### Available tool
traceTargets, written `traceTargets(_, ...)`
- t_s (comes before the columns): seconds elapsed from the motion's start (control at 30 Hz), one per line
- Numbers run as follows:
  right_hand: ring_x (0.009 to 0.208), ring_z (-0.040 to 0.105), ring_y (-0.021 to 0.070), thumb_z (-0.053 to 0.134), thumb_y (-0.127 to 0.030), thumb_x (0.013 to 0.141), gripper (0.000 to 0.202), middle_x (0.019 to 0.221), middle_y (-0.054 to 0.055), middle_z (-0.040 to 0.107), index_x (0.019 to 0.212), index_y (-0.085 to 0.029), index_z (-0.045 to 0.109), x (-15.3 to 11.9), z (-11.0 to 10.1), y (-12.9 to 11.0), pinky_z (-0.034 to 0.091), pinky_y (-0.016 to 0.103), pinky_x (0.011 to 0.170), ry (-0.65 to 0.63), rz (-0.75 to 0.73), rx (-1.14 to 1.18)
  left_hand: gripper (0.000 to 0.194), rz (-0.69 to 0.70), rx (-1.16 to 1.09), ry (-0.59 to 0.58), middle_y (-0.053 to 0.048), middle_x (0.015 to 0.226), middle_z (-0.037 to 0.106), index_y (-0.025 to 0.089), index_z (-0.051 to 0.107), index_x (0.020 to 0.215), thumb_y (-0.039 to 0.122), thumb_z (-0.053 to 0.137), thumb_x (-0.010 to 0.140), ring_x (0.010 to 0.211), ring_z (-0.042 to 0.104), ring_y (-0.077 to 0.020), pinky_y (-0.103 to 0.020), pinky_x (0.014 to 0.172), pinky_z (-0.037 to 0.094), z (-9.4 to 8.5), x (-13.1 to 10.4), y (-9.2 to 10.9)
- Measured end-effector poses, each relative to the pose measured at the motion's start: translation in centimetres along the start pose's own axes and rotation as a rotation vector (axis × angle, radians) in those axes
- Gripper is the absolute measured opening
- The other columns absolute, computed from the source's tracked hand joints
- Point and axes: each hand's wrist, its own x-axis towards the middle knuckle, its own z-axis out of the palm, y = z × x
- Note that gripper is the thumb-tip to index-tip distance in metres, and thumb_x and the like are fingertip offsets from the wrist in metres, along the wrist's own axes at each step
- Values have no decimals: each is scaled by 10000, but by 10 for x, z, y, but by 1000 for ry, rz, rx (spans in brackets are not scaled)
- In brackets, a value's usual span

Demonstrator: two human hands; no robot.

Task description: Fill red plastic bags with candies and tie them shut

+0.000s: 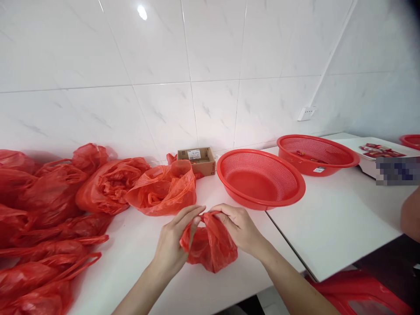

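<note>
A thin red plastic bag (215, 247) is held up by its top over the white table, its lower part bulging slightly. My left hand (179, 238) pinches the gathered top from the left, with a fold of plastic between thumb and fingers. From the right, my right hand (241, 227) grips the same top edge, fingers closed. Both hands are close together, and the plastic is bunched between them. What the bag contains, if anything, cannot be made out.
Filled red bags (49, 192) crowd the table's left side. Behind my hands stand a wide-mouthed red bag (164, 188), a small cardboard box (206, 167) and a red perforated basket (282, 201). Another basket (337, 169) and a scale with red packets (382, 151) stand right, near a person's arm (410, 214).
</note>
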Motion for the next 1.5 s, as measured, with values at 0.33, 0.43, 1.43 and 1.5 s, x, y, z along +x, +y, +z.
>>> traceTargets(0.33, 823, 644, 169, 373, -310, 985, 285, 953, 63, 688, 1043, -203, 630, -54, -23, 66, 513, 290, 758, 216, 179, -256, 438, -566, -28, 137, -21, 869, 720, 240, 724, 954, 566, 436, 909, 650, 612, -182, -298, 673, 528, -10, -78, -46)
traceTargets(0.43, 909, 656, 172, 375, -386, 985, 341, 1115, 80, 662, 1206, -218, 572, -44, -8, 54, 531, 298, 807, 293, 270, -160, 405, -488, -81, 246, -48, 1100, 693, 248, 682, 1055, 518, 404, 939, 1014, 631, -229, -347, 910, 491, 5, -68, -37)
traceTargets(1.43, 639, 557, 170, 419, -157, 884, 259, 678, 22, 623, 990, -236, 641, -12, 33, 105, 262, 258, 549, 87, 414, -751, 349, -434, 431, -204, -75, 967, 733, 245, 683, 1047, 119, 397, 893, 923, 637, -252, -369, 865, 393, 59, -17, -82)
traceTargets(1.5, 674, 578, 182, 431, -197, 901, 246, 709, 35, 635, 1007, -233, 649, -12, 32, 107, 309, 258, 577, 112, 417, -719, 341, -416, 401, -191, -78, 1014, 722, 240, 690, 1056, 135, 407, 898, 997, 608, -268, -419, 952, 356, 57, -17, -84)
